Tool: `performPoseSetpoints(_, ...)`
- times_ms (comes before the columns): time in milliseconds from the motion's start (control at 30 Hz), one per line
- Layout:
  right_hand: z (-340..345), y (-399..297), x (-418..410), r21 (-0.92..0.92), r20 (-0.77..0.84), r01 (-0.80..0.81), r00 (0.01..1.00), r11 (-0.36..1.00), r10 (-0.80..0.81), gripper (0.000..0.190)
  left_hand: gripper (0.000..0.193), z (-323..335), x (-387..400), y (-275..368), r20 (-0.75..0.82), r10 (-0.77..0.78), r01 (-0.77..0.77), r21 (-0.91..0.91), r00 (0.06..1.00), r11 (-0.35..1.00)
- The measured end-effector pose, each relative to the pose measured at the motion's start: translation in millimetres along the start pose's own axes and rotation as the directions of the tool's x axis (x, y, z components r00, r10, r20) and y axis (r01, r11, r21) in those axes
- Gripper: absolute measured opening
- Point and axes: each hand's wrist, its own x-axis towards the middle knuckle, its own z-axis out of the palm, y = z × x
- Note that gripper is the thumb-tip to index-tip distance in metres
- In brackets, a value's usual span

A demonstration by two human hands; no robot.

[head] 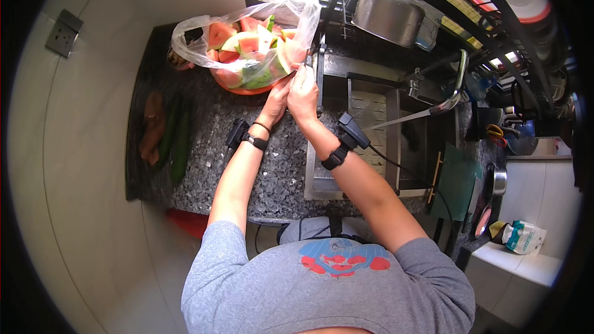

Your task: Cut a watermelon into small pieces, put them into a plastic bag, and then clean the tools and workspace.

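A clear plastic bag holds several cut watermelon pieces, with red flesh and green rind showing. Beneath the bag shows the orange-red rim of a bowl-like container. My right hand has its fingers curled at the bag's near right edge and appears to pinch the plastic there. Close against it, my left hand reaches to the same spot. Its fingertips are partly hidden by the right hand, so its hold cannot be made out.
Right of my hands lies a steel sink, with water running from the faucet. Green cucumbers and a brown root vegetable lie at the counter's left. A dish rack with a steel pan stands behind the sink.
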Motion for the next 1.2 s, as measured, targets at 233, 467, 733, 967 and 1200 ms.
performPoseSetpoints(233,-3.0,5.0,-2.9,0.067,0.08,-0.12,0.99,0.99,0.115,0.029,0.034,-0.2,21.6,12.6,0.132,-0.219,0.255,-0.495,0.967,0.831)
performPoseSetpoints(467,-4.2,24.1,13.4,0.272,0.236,-0.272,0.949,0.923,0.21,0.029,0.044,12.8,18.3,38.6,0.238,-0.051,0.23,-0.826,0.97,0.515)
performPoseSetpoints(733,2.3,13.3,15.0,-0.149,0.268,0.196,0.951,0.969,-0.151,0.027,0.047,-3.3,23.3,30.3,0.076,-0.072,0.104,-0.754,0.995,0.649)
performPoseSetpoints(967,-3.8,7.6,12.7,0.034,0.291,-0.006,0.957,0.999,-0.004,0.031,0.041,-30.7,0.9,10.0,-0.082,-0.288,0.281,-0.091,0.954,0.955)
performPoseSetpoints(1200,-1.8,-8.9,6.2,-0.083,0.266,0.017,0.964,0.996,0.006,0.036,0.034,-50.6,17.4,-54.8,0.161,0.104,-0.176,0.546,0.982,0.819)
